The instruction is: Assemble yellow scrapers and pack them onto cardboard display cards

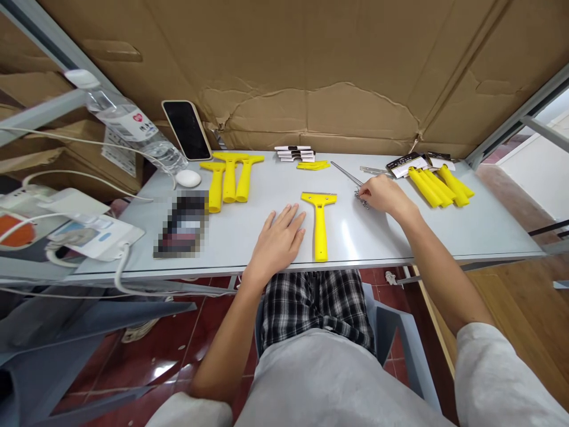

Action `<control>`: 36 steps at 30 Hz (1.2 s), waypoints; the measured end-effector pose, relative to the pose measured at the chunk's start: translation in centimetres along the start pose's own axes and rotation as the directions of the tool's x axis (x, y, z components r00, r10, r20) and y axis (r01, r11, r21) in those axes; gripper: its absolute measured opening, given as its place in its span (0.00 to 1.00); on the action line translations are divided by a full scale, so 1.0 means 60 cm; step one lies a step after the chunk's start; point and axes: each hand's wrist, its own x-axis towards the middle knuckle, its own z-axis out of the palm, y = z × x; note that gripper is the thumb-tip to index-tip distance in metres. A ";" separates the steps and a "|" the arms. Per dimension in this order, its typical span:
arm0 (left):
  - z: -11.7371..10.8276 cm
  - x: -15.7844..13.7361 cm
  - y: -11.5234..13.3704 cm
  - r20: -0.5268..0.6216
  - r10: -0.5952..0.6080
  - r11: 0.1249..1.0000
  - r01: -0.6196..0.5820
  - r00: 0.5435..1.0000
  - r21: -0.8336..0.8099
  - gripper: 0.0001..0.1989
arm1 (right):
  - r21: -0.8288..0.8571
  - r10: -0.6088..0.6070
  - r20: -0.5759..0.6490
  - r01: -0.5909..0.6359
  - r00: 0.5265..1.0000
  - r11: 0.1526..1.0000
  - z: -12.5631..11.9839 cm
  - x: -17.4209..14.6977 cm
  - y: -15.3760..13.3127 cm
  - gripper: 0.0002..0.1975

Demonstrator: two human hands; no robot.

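Note:
My left hand (279, 242) lies flat on the table, fingers stretched out and holding nothing. Just right of it is a yellow scraper (320, 228) with its head pointing away from me. My right hand (383, 194) has its fingertips pinched together at a small pile of tiny metal pieces (362, 200), which look like screws. What sits between those fingertips is hidden. Behind the pile lies a screwdriver (345, 173) with a thin metal shaft. Several yellow handles (431, 188) lie to the right of this hand, beside dark packaging cards (406, 163).
Three yellow scrapers (230, 178) lie at left, near a blurred flat object (182, 228). At the back are yellow strips (313, 166) and stacked cards (296, 153). A phone (187, 130), a water bottle (133, 121), a white round object (188, 178) and a cabled power strip (95, 234) occupy the left.

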 end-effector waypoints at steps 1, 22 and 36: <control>-0.003 0.001 0.004 -0.037 -0.036 0.999 0.036 0.999 -0.020 0.28 | 0.018 0.015 0.002 -0.015 1.000 1.000 -0.001 0.000 -0.002 0.21; -0.059 0.049 0.135 0.107 -0.219 0.972 0.208 0.970 0.106 0.23 | 0.214 -0.210 0.075 0.190 0.975 0.958 -0.026 0.000 -0.052 0.11; -0.049 0.083 0.117 0.077 -0.166 0.973 0.151 0.983 0.176 0.26 | 0.233 -0.228 0.130 0.194 0.965 0.953 -0.014 -0.022 -0.063 0.09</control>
